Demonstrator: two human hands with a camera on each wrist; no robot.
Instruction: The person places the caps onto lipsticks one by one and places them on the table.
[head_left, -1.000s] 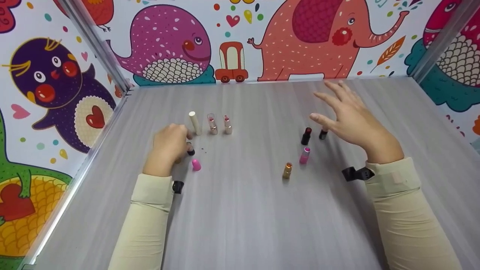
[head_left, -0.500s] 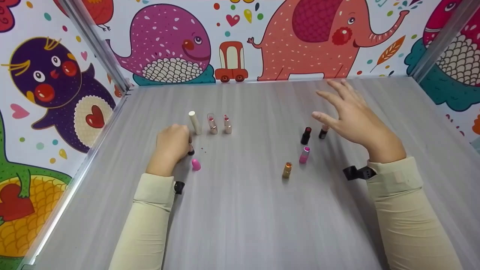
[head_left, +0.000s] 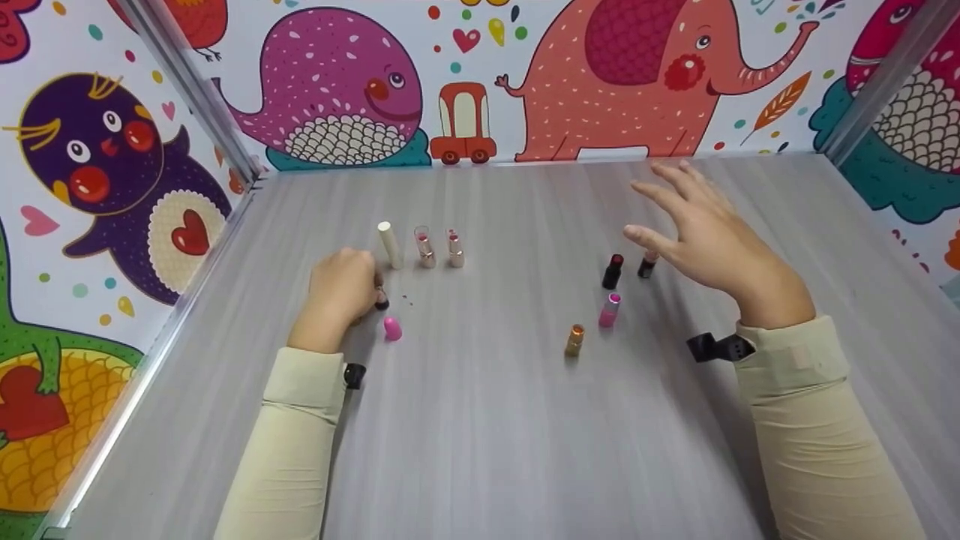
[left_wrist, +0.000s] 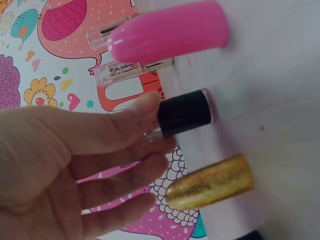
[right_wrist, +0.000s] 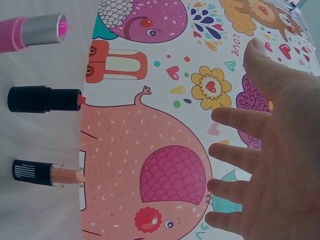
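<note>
The left hand (head_left: 341, 289) pinched a short black cylinder with a pinkish end (left_wrist: 185, 112) between thumb and index finger, low over the grey wood-grained table (head_left: 480, 435); whether the cylinder touched the table could not be told. The other fingers of this hand lay bent and slightly parted. In the left wrist view, a glossy pink round-ended cap (left_wrist: 170, 31) and a metallic gold round-ended cap (left_wrist: 210, 182) stood on either side of the pinched cylinder, apart from it. Just beyond the hand, a slender cream-white tube (head_left: 389, 246) stood in a row with a clear-capped lipstick with a pale-gold base (head_left: 426, 251) and its near twin (head_left: 455, 251).

The right hand (head_left: 705, 232) was spread, its fingers straight and its thumb held apart. Nearest to it in the head view stood a black-based lipstick with a peach upper part (head_left: 646, 265). To the left of this stood a black lipstick with a red tip (head_left: 613, 271); closer to the person were a pink lipstick with a silver collar (head_left: 609, 311) and a gold lipstick with an orange tip (head_left: 574, 340).
</note>
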